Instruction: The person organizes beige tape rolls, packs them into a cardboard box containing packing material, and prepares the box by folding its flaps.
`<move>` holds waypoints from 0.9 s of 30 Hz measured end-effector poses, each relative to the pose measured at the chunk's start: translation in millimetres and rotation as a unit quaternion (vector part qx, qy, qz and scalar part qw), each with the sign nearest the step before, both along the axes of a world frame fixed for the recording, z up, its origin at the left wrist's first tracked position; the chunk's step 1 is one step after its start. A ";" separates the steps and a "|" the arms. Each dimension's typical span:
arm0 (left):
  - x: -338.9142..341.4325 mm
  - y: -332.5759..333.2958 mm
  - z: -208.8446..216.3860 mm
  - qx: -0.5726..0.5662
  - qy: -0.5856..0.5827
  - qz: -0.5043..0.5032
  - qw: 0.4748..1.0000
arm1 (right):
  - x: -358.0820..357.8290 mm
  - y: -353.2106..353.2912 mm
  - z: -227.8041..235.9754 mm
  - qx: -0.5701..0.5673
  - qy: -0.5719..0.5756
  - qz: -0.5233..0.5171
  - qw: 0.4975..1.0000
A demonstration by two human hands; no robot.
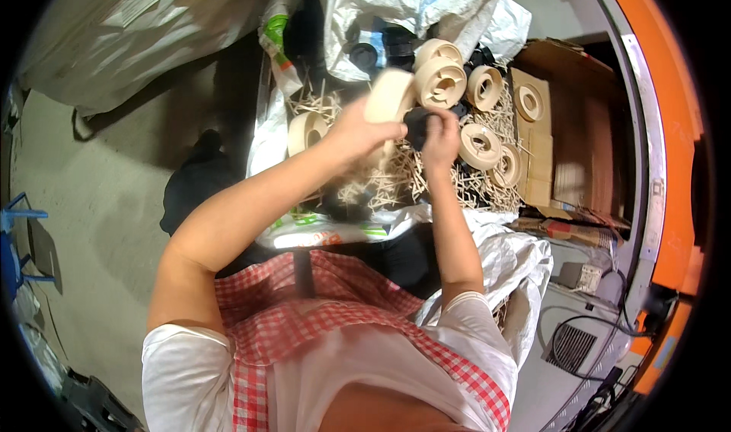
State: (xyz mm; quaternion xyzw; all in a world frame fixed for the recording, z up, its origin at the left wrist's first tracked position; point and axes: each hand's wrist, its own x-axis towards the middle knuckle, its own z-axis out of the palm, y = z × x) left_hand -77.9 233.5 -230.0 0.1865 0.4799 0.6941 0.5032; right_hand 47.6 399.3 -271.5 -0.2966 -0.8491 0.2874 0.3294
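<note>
My left hand [359,133], slightly blurred, is closed on a cream round plastic part [390,97], which is held up on its edge. Just to its right, my right hand [442,139] grips a small black piece [416,127] whose exact kind I cannot make out. The two held things are close together; whether they touch is unclear. Beneath both hands lies a heap of thin cream plastic sticks [384,184]. More cream wheel-like parts [480,147] with hollow centres lie to the right, and another cream ring [306,132] rests at the left of the heap.
Black round parts [364,56] lie at the back beside a white woven sack [411,5]. A cardboard box [586,127] stands at the right, near an orange machine frame [647,66]. Grey floor [99,173] shows at the left, with a large wrapped sack [145,43] behind.
</note>
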 end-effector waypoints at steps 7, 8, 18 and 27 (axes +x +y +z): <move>29.1 2.0 -15.1 0.016 0.168 0.001 0.986 | 10.2 -50.3 23.8 -0.406 -0.002 0.074 0.911; 29.0 0.4 -15.4 0.033 0.264 0.013 0.964 | 8.4 -50.3 27.9 -0.506 0.034 0.086 0.858; 3.3 -8.8 -5.1 -0.012 -0.014 -0.201 0.979 | 25.2 -56.7 43.6 0.105 -0.110 0.355 0.922; 17.9 -9.1 -12.5 -0.014 0.250 -0.103 0.963 | 14.2 -44.7 44.8 -0.646 -0.060 0.113 0.753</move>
